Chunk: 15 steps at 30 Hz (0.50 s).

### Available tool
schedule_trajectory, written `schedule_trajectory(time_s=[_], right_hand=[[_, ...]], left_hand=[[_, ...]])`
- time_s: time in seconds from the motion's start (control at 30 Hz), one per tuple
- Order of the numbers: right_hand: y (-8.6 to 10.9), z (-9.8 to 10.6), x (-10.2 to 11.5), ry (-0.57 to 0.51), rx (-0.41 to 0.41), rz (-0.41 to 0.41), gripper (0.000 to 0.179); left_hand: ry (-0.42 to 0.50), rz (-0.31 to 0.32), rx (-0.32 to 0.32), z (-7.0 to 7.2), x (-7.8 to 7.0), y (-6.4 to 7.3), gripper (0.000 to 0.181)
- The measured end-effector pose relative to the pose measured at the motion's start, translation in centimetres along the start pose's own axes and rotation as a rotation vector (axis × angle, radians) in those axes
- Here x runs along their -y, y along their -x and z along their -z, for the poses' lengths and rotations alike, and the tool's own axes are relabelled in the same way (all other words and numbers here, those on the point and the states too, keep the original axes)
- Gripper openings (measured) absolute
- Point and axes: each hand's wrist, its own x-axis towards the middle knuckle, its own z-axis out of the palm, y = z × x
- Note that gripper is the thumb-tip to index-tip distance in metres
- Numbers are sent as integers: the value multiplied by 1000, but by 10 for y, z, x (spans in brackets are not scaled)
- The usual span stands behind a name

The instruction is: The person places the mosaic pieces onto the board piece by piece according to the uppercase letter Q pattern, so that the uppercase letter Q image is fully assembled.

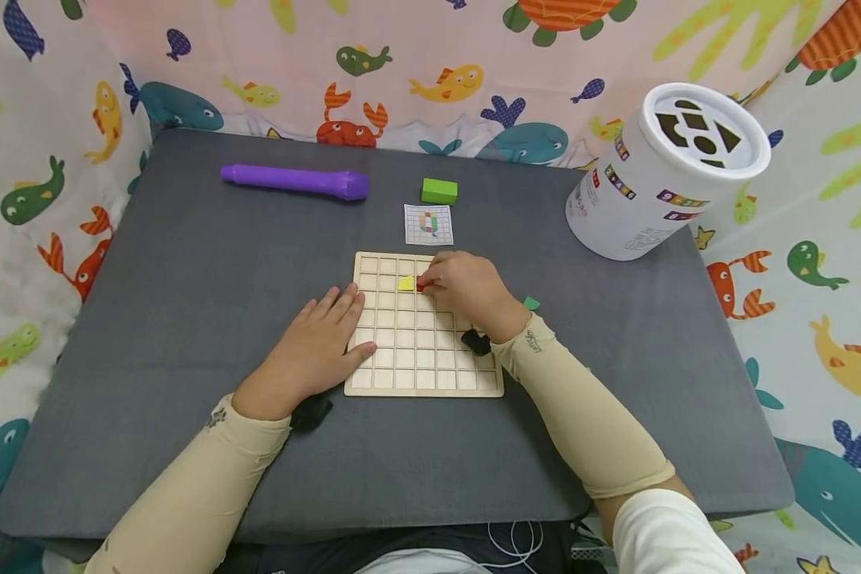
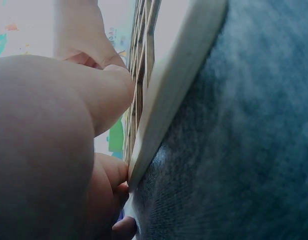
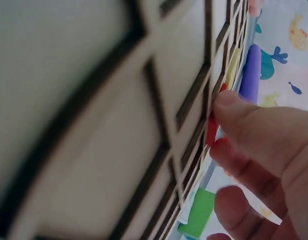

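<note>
A wooden grid board (image 1: pixel 405 359) lies flat on the grey table. My right hand (image 1: pixel 469 288) pinches a small red block (image 3: pixel 212 129) between thumb and fingers at the board's upper part. Just left of it, a yellow block (image 1: pixel 406 283) sits in one of the cells. My left hand (image 1: pixel 320 344) rests at the board's left edge, its fingers extended and thumb over the rim. In the left wrist view the board's side (image 2: pixel 166 105) stands close to that hand's fingers.
Behind the board lie a pattern card (image 1: pixel 428 225) and a green block (image 1: pixel 439 191). A purple tube (image 1: pixel 294 182) lies at the back left. A white tub (image 1: pixel 634 187) with a shape-cut lid stands back right. Another green piece (image 1: pixel 531 303) lies beside my right wrist.
</note>
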Motion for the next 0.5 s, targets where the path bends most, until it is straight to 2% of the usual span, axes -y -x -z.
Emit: schedule_trajectory(time_s=[0.23, 0.37, 0.5], right_hand=[[3, 3, 0, -42, 68, 31, 24], [20, 16, 0, -117, 105, -35, 30], [48, 31, -8, -156, 77, -120, 33]], left_hand=[[8, 4, 2, 2, -1, 2, 82], [5, 5, 7, 3, -2, 2, 83], [2, 1, 7, 2, -2, 1, 83]])
